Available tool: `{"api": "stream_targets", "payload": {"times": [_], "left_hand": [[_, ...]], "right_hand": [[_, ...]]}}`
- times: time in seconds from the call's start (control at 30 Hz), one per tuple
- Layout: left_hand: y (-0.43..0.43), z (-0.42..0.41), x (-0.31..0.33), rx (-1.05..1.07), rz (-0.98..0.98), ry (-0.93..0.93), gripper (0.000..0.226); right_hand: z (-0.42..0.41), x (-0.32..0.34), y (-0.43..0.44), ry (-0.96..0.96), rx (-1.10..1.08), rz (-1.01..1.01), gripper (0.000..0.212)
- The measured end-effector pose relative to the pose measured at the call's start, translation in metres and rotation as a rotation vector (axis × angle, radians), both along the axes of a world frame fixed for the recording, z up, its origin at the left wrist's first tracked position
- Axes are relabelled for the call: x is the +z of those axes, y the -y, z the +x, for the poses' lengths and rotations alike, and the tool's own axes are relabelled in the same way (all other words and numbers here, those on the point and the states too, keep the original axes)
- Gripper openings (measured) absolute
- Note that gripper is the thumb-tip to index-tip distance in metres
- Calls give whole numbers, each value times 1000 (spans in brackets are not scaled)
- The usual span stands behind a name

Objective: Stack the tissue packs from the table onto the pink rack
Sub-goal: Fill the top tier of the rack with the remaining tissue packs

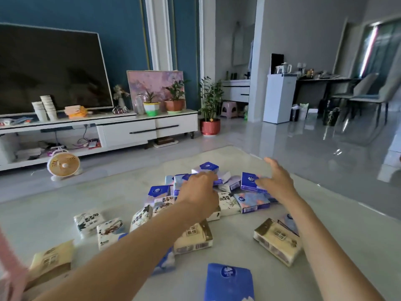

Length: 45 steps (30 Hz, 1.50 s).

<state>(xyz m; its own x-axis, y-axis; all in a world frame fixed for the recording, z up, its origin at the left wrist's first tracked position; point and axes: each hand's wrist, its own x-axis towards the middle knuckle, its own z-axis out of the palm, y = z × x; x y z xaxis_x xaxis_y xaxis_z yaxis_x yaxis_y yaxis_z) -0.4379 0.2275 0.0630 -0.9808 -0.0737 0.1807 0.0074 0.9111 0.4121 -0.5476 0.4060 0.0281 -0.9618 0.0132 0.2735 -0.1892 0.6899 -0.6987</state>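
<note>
Left hand [198, 192] fingers [208, 175] curled on heaped tissue packs [251, 202], grip unclear; right hand [276, 181] fingers [265, 183] spread; fan [64, 165] beyond table [325, 213]

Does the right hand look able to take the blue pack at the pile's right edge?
Probably yes: the right hand is open with its fingertips at the blue pack, which sits atop the pile uncovered; the left hand is further left, clear of it.

Bright daylight from the right, glare on floor [314, 144], blurred hands, curved edges
</note>
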Motion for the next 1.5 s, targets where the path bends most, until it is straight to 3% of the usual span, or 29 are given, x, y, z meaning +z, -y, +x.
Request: {"api": "stream_targets", "payload": {"times": [0.13, 0.27, 0.37, 0.4, 0.47, 0.57, 0.67, 0.73, 0.9, 1.0, 1.13, 1.3, 1.5], "left_hand": [[-18, -58, -7, -77, -77, 30, 46], [-25, -107, -32, -50, -125, 169, 45], [-26, -124, -49, -1, -182, 167, 38], [-26, -125, -48, 23, -211, 134, 34], [-26, -124, -42, 27, -293, 71, 27], [-24, -111, -27, -29, -331, 24, 17], [-17, -81, 2, 40, -8, -163, 13], [-7, -50, 32, 117, 274, -259, 19], [50, 60, 111, 226, 641, -239, 18], [101, 143, 142, 340, 785, -241, 16], [164, 260, 161, 532, 949, -362, 11], [213, 376, 145, 743, 912, -690, 17], [228, 411, 105, 806, 951, -665, 16]], "right_hand": [[-19, -23, -3, 209, 184, 62, 72], [-28, -37, -9, 94, 151, 147, 52], [-31, -37, -10, 27, 195, 139, 12], [-31, -34, -10, -32, 202, 144, 12], [-29, -27, -9, -129, 184, 132, 32], [-18, 0, -6, -88, 204, -50, 21], [6, 33, 1, 5, 330, -247, 34], [32, 55, 12, -4, 405, -315, 27], [115, 102, 60, 103, 640, -567, 23], [168, 132, 105, 157, 808, -608, 21], [240, 163, 180, 214, 958, -525, 29], [327, 165, 267, 241, 1094, -268, 23], [369, 121, 309, 113, 986, -42, 26]]}}
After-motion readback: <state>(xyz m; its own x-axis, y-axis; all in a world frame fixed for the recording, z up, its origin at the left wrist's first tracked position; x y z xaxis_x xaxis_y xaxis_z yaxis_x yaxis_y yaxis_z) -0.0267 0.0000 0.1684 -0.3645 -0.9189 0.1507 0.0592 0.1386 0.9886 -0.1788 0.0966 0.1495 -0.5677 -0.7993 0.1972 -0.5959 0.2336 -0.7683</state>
